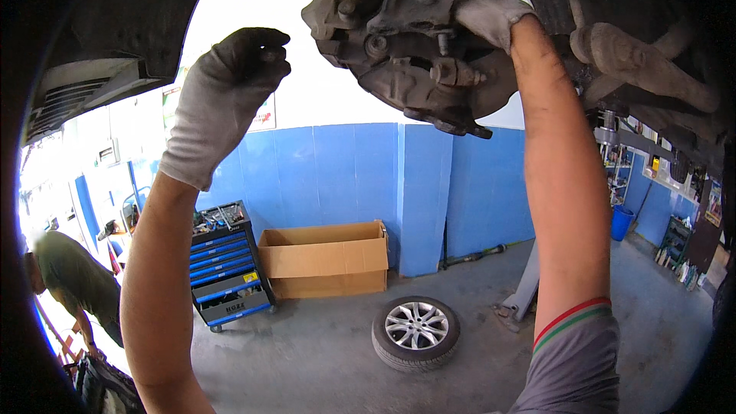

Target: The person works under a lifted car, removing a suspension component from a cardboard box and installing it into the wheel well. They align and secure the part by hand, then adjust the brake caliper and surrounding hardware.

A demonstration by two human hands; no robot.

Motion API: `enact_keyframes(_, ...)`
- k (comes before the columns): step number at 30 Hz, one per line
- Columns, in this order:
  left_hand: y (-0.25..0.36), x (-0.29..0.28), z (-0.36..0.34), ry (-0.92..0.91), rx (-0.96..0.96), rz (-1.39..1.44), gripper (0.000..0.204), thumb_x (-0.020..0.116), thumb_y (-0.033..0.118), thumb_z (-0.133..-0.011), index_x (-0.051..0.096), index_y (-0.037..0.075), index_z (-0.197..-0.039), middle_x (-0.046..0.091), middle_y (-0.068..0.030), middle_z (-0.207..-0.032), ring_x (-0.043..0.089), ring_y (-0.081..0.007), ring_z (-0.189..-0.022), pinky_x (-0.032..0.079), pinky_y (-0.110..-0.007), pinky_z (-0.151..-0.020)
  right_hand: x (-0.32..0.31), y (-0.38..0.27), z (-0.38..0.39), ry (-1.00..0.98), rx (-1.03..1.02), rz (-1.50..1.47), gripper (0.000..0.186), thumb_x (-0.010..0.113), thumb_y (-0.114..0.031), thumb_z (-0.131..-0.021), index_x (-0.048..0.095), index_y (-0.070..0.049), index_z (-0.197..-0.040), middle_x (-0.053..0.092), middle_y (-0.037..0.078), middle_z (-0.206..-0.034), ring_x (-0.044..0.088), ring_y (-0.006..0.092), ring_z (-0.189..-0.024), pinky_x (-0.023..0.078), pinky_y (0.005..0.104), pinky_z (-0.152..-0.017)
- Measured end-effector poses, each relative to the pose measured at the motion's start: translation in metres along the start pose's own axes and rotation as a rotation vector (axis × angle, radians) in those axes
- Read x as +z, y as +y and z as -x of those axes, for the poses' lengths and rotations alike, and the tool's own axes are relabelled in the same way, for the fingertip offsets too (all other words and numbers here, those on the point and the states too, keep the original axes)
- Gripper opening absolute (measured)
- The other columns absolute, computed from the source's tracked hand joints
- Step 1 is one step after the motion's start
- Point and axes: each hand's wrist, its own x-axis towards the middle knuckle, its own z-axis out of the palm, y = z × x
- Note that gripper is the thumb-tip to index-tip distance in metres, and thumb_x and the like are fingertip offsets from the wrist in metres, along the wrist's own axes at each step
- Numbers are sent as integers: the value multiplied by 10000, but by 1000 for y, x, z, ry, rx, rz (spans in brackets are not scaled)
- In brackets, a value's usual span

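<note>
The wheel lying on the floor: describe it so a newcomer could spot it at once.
Start at the blue wall and the open cardboard box at its foot. Just in front of the box, toward the right, the wheel lies flat on the grey concrete floor. It is the only round thing there: a black tyre around a silver spoked rim.

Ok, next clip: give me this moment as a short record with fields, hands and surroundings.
setting: vehicle workshop, blue walls, car raised overhead
left hand: gloved, raised, fingertips pinched together; whether anything is in them cannot be told
right hand: gloved, pressed against the wheel hub assembly
floor: removed wheel lying flat
near wall: open cardboard box, blue tool cart
others: another person bent over at far left
</note>
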Motion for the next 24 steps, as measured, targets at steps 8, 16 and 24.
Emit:
enact_keyframes(8,2,4,1,-44,-25,104,322,714,131,-978,666,83,-1293,734,-98,-1232,706,-206,-1125,588,-364,-978,16,8,8,-80,-131,163,407,476,-197,-977,658,-18,-1293,657,193,-1334,576,332,-1295,401,424,-1142)
enact_keyframes(16,5,11,4,-51,-19,25,342,703,122,-982,645,87,-1317,730,-100,-1233,708,-206,-1112,594,-364,-970,23,19,35,-17,-31,287,378,459,-125,-946,736,-28,-1184,697,215,-1241,657,333,-1178,500,435,-1045)
enact_keyframes(24,13,31,5,-52,-13,178,385,653,102,-1013,575,91,-1390,728,-111,-1194,694,-194,-1132,582,-356,-991,29,-28,79,83,543,347,394,533,-47,-1001,596,-99,-1387,657,191,-1305,637,378,-1200,540,415,-1052)
